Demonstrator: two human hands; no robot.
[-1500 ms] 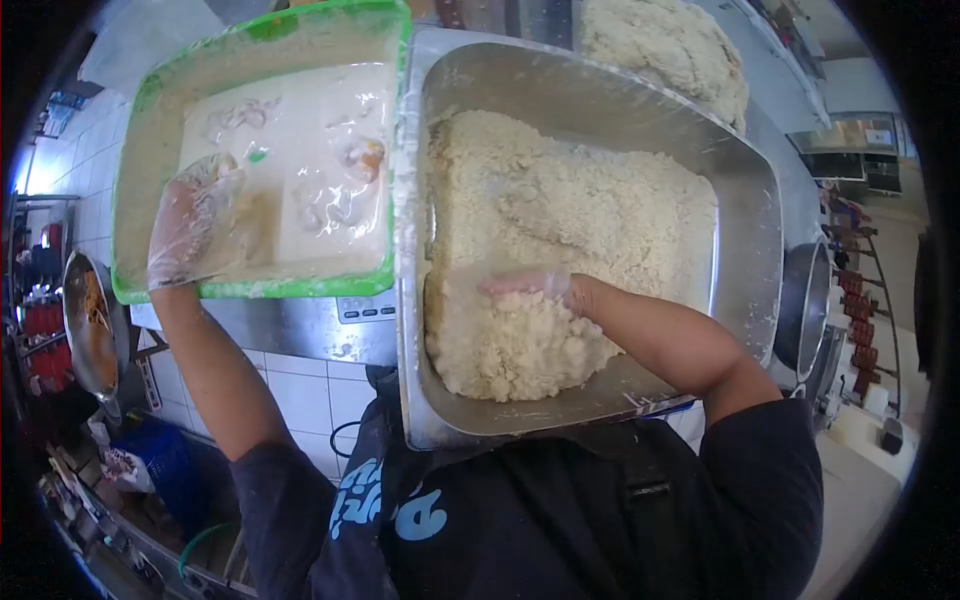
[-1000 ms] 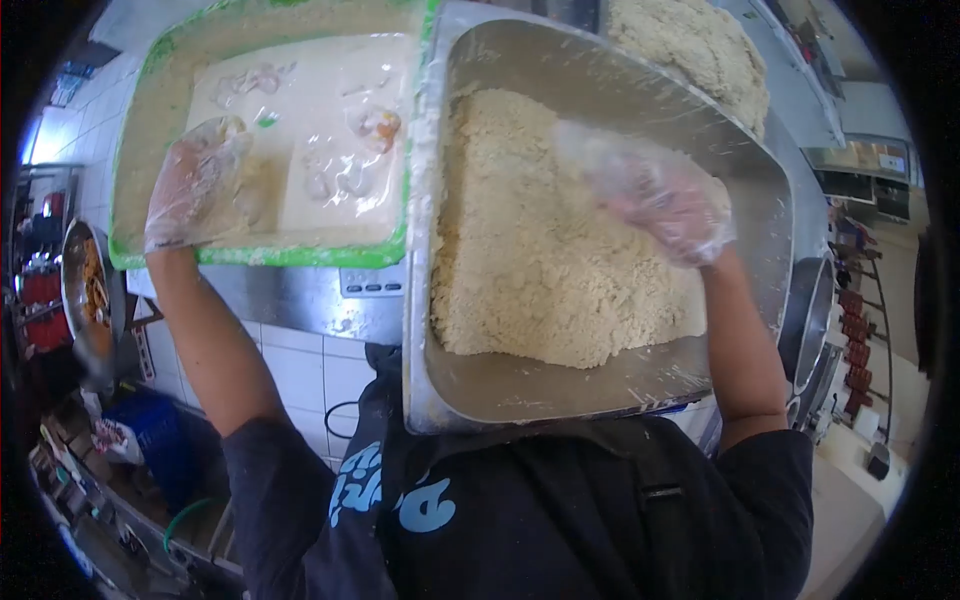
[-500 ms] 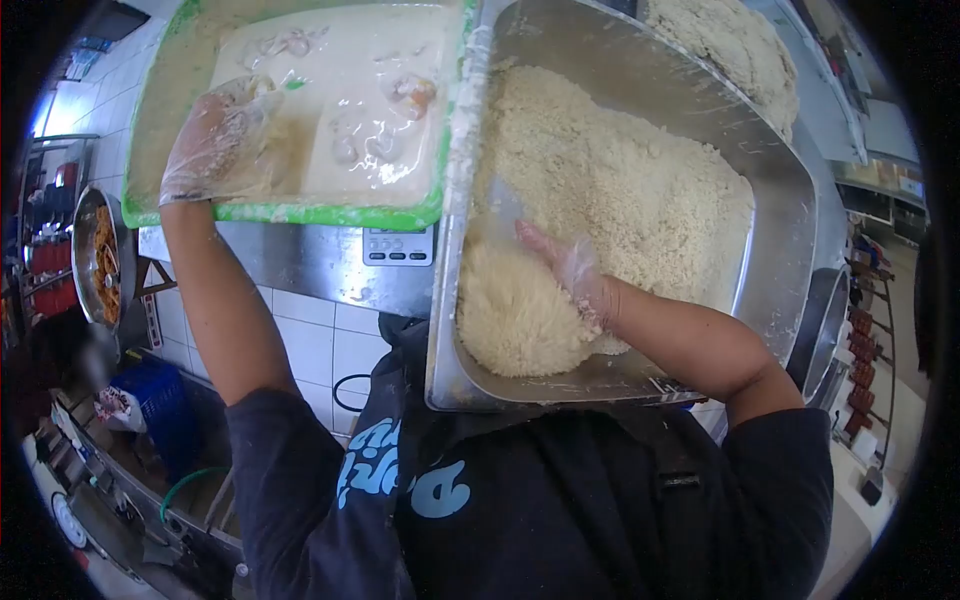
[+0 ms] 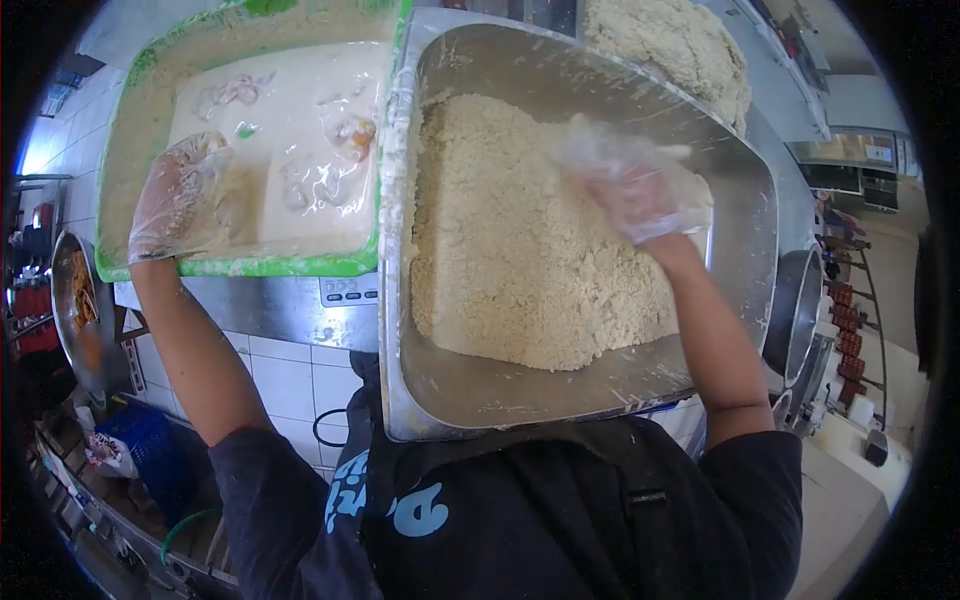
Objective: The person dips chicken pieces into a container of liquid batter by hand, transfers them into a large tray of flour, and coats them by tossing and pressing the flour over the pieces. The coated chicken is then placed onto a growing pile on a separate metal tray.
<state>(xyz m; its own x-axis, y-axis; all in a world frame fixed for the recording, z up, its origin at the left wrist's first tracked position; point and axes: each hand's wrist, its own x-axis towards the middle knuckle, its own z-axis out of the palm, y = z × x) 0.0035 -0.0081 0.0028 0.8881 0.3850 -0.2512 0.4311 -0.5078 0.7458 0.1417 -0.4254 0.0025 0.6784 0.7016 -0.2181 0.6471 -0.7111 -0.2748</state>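
Note:
My left hand (image 4: 185, 195), in a clear plastic glove coated with batter, is inside the green-rimmed tub (image 4: 340, 265) at its left side. Its fingers curl down by the white batter (image 4: 270, 120), and what they hold, if anything, is hidden. Pieces of coated meat (image 4: 352, 135) poke out of the batter. To the right, my right hand (image 4: 630, 185), also gloved, is over the crumbly flour (image 4: 510, 220) in the large metal bin (image 4: 540, 400). Motion blurs its fingers, so their pose is unclear.
Behind the bin is another heap of pale flour (image 4: 670, 50). A scale's button panel (image 4: 350, 291) shows below the tub. At the far left stand a metal bowl of orange-brown food (image 4: 82, 290) and a blue crate (image 4: 150, 450). A round metal pan (image 4: 795, 310) is right of the bin.
My right hand has moved from the bin's near left up toward its far right. The flour piled at the near left has shifted away, baring the bin floor. The view has shifted slightly.

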